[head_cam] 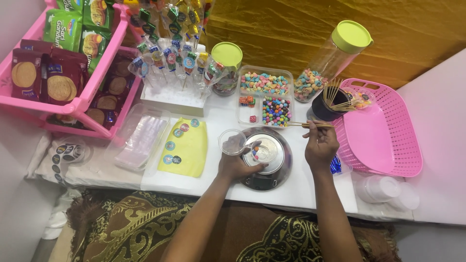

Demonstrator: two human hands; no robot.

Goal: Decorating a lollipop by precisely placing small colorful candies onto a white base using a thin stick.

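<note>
My left hand (237, 165) holds a small clear plastic cup (232, 141), tilted over a round metal kitchen scale (268, 160). On the scale's plate sits another small clear container (258, 151) with a few coloured candies. My right hand (320, 144) pinches a thin wooden skewer (305, 124) that points left, just below a divided clear tray of coloured candies (264, 97). A dark cup full of skewers (330, 103) stands right above that hand.
A pink basket (388, 145) lies at the right, with clear lids (386, 190) below it. Two lime-lidded jars (225, 68) (335, 56) hold candy. Wrapped lollipops (170, 58) stand in a white block. A yellow sticker sheet (187, 150), plastic bags (141, 140) and a pink biscuit rack (63, 68) sit at the left.
</note>
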